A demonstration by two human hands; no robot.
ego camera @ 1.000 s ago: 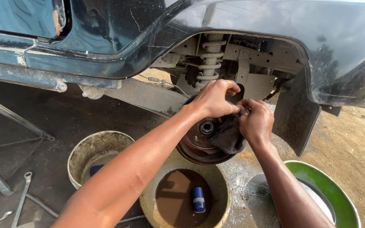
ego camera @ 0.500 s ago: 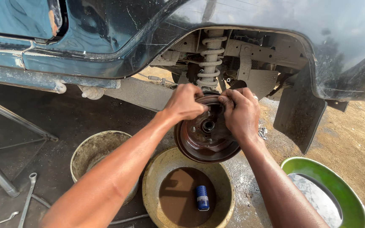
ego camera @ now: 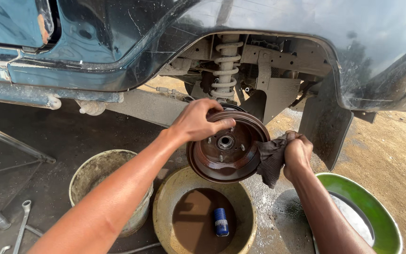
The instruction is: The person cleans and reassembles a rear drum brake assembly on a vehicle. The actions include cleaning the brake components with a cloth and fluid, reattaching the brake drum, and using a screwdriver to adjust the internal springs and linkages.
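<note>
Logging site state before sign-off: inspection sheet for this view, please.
Surface: dark wet ground under the car, sandy dirt to the right.
Job's things: rusty brake drum on the hub in the wheel arch; dark rag against its right rim.
Clutter: basin of brown liquid with a blue can in it; grey bucket; green bowl; spanner.
Grippers: left hand grips the drum's upper rim; right hand clutches the rag.
Cables: nothing seen.
Surroundings: dark car body, coil spring, mud flap, metal stand legs at left.
</note>
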